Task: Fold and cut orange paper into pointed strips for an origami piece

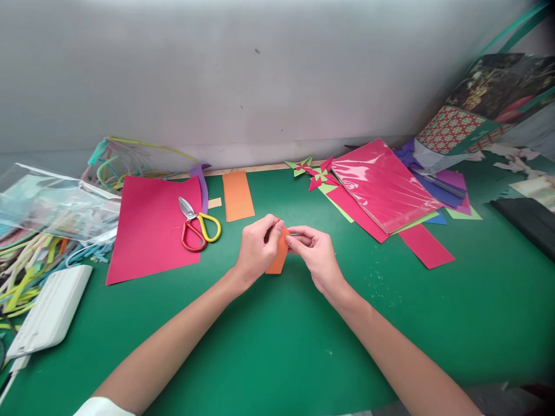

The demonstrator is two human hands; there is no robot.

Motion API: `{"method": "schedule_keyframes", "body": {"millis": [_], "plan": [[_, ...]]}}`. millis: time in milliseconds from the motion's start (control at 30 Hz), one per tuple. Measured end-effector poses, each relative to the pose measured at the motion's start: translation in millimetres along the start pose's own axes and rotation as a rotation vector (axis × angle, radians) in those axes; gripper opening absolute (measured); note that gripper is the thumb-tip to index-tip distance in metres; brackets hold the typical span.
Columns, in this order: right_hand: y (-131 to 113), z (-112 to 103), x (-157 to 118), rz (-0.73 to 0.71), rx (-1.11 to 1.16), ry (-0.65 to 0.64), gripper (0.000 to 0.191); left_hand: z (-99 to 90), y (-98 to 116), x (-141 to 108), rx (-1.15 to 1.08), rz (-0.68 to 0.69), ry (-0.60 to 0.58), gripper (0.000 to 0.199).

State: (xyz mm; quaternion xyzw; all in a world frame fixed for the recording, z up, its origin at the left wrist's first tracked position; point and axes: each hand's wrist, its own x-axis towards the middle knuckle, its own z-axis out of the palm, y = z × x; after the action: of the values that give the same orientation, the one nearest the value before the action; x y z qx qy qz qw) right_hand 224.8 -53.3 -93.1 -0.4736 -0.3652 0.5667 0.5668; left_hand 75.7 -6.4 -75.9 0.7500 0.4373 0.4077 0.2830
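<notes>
Both hands meet over the middle of the green table (277, 335), on one narrow piece of orange paper (277, 261). My left hand (259, 247) pinches its upper left edge between thumb and fingers. From the other side, my right hand (313, 253) grips the upper right edge in the same way. The fingers cover the top of the paper, so any fold there is hidden. Behind my left hand lies a flat orange rectangle (239, 196). Scissors (198, 226) with one red and one yellow handle rest partly open on a large pink sheet (150, 231) to the left.
Folded pink and green paper stars (318, 173) lie by the wall, beside a shiny pack of pink paper (384, 185). A pink strip (427, 245) is at the right. A white power strip (50, 312) and a heap of coloured strips (26, 260) occupy the left.
</notes>
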Motion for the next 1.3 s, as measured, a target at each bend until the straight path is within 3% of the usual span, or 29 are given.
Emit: {"method": "schedule_keyframes", "body": {"millis": [200,400,733,933,1300], "plan": [[-9,-16,10,-0.042,-0.316,-0.234,0.033,-5.0,0,5,-0.063,-0.02,-0.185,0.034],[-19,-22,10,-0.059,-0.419,-0.309,0.043,-3.4,0,4,-0.272,-0.13,-0.274,0.035],[-26,-20,7,-0.028,-0.352,-0.302,0.041,4.6,0,-1,-0.541,-0.3,-0.258,0.036],[-28,-19,7,-0.017,-0.35,-0.288,0.042,5.2,2,-2,-0.511,-0.264,-0.179,0.027],[-23,-20,8,-0.033,-0.36,-0.274,0.043,4.2,3,-2,-0.453,-0.244,-0.166,0.027]]}}
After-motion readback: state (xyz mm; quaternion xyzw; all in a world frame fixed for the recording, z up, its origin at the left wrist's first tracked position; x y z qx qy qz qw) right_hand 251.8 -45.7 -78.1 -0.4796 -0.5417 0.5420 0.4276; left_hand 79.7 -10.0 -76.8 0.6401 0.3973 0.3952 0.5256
